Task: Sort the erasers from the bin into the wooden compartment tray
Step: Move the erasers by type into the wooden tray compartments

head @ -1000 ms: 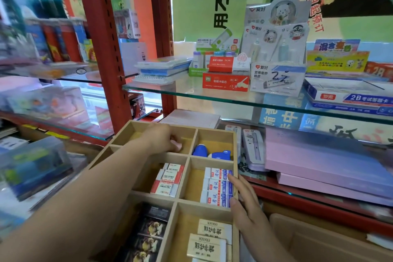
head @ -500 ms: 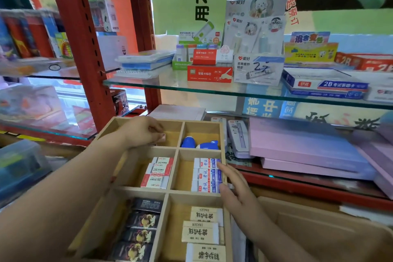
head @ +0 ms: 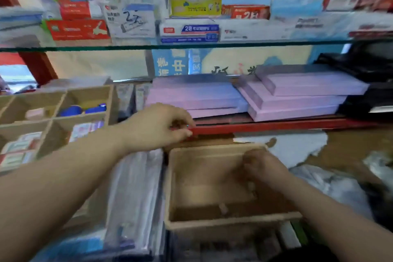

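Erasers (head: 222, 208) show as small pale blurs near the front wall of the bin (head: 170, 187). Right hand (head: 262, 169) dips inside, fingers curled; I cannot tell if it holds 1. Left hand (head: 157, 127) hangs loosely bent, empty. Pinch 1 firmly, then go to the wooden tray (head: 53, 120).

Bright, even light; heavy motion blur thruout, edges warped.

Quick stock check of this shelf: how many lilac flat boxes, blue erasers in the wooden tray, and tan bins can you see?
Lilac flat boxes: 5 (a stack of 2, a stack of 3)
Blue erasers in the wooden tray: 2
Tan bin: 1
Total: 8
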Motion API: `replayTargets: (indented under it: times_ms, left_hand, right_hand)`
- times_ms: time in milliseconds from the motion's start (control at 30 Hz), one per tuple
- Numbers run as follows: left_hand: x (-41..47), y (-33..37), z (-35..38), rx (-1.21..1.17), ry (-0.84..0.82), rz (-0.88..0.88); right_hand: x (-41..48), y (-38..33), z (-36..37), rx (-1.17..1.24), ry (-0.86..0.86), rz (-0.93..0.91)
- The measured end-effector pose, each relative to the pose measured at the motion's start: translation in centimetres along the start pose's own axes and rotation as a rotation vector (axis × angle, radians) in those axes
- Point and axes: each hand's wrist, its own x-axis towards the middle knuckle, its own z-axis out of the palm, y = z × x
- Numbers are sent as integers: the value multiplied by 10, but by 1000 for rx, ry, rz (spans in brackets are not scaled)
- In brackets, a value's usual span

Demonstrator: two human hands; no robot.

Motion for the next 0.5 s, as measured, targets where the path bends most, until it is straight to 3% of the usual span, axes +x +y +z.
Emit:
replayTargets:
  times_ms: [133,233,367,500]
  left_hand:
    - [65,27,76,83,-119,17]
    - [89,19,137,87,-253,-52]
    - [93,-10,212,60,-460,-186]
    - [80,-45,272,196,-681,-128]
  right_hand:
    - [-7,69,6,-244,45,193]
    - [-4,93,10,-48,19,324]
    - [0,118,29,197,-95,279]
    - [6,127,38,310,-87,274]
